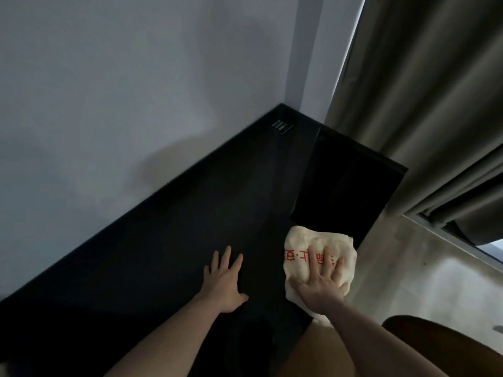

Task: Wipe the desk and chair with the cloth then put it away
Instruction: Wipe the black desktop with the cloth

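Pressing flat on the cloth (318, 257), the right hand (324, 281) has its fingers spread and palm down, not gripping, just bearing on the fabric. Cloth is cream with red printed characters, bunched, lying on the desk (163, 254) at its near right edge, partly hanging past the front lip. Left hand (226, 281) lies palm down on bare desk top, fingers extended, holding nothing, near the cloth but apart from it. Both forearms bare, coming in from the bottom of the frame. Desk is black, long, set against a pale wall (122, 91), running into the corner. Small rectangular socket panel (363, 126) set in the desk top at the far corner. Darker glossy panel (345, 186) on the right end of the desk, just beyond the cloth. Grey-brown curtain (435, 104) hangs at right, its hem above the light floor (408, 268). Chair (435, 346) with brown rounded edge shows at bottom right, just beside the right forearm. Lighting dim; desk surface detail hard to make out.
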A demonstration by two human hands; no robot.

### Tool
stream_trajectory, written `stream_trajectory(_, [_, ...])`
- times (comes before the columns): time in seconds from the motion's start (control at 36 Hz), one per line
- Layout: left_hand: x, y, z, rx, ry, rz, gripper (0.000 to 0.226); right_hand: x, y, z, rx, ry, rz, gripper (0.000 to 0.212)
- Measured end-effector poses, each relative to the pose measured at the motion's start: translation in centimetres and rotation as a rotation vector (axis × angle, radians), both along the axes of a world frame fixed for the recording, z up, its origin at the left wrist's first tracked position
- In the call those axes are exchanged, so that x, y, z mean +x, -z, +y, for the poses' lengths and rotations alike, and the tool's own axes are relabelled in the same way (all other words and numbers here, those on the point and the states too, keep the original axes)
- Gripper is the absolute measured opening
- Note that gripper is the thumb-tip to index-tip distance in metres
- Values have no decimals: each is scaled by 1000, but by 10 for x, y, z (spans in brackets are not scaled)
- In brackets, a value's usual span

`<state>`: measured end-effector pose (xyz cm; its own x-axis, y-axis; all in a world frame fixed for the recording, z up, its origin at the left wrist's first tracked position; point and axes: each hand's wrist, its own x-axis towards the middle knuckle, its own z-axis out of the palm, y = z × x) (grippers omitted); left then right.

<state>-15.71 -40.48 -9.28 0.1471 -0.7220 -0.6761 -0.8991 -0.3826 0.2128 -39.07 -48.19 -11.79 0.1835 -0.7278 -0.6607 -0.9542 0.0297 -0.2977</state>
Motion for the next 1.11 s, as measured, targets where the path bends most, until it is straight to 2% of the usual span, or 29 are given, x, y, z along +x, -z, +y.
stream_trajectory(0.47, [-14, 20, -185, 126, -164, 7, 147, -61, 4, -205, -104, 151, 30, 89])
stream_trajectory(0.72, [-10, 28, -200, 213, -170, 21, 154, -87, 11, -309, -169, 276, 49, 81])
stream_trajectory(0.83, [-8, 27, -203, 235, -167, 37, 154, -96, 15, -344, -194, 285, 82, 85])
stream_trajectory(0.89, [-8, 27, -204, 237, -165, 44, 154, -100, 19, -357, -207, 295, 89, 89])
stream_trajectory(1.11, [-6, 22, -204, 237, -144, 78, 155, -95, 25, -370, -245, 353, 118, 83])
